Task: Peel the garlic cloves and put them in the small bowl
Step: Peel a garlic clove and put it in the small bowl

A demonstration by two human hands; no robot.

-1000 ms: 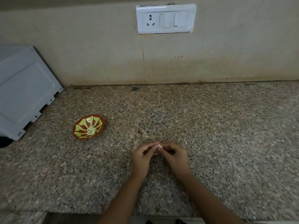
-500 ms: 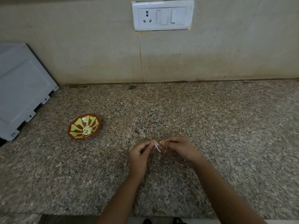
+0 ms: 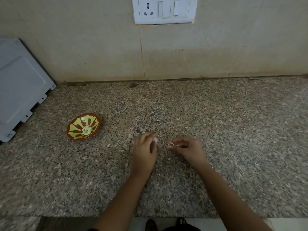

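Note:
A small red bowl [image 3: 75, 136] with a yellow-green petal pattern sits on the granite counter, left of my hands, and holds several peeled garlic cloves [image 3: 87, 130] in its middle. My left hand [image 3: 144, 151] pinches a pale garlic clove [image 3: 156, 140] between thumb and fingertips, just above the counter. My right hand [image 3: 187, 150] is a short way to the right and pinches a thin strip of garlic skin [image 3: 173, 144] at its fingertips. The two hands are apart, with bare counter between them.
A grey-white appliance [image 3: 18, 90] stands at the left against the wall. A white switchboard [image 3: 164, 10] is on the tiled wall above. The speckled granite counter [image 3: 233, 130] stretches to the right; its front edge is near the bottom of view.
The hands were together on the clove; now the right hand has pulled away to the right with a strip of skin, while the left keeps the clove.

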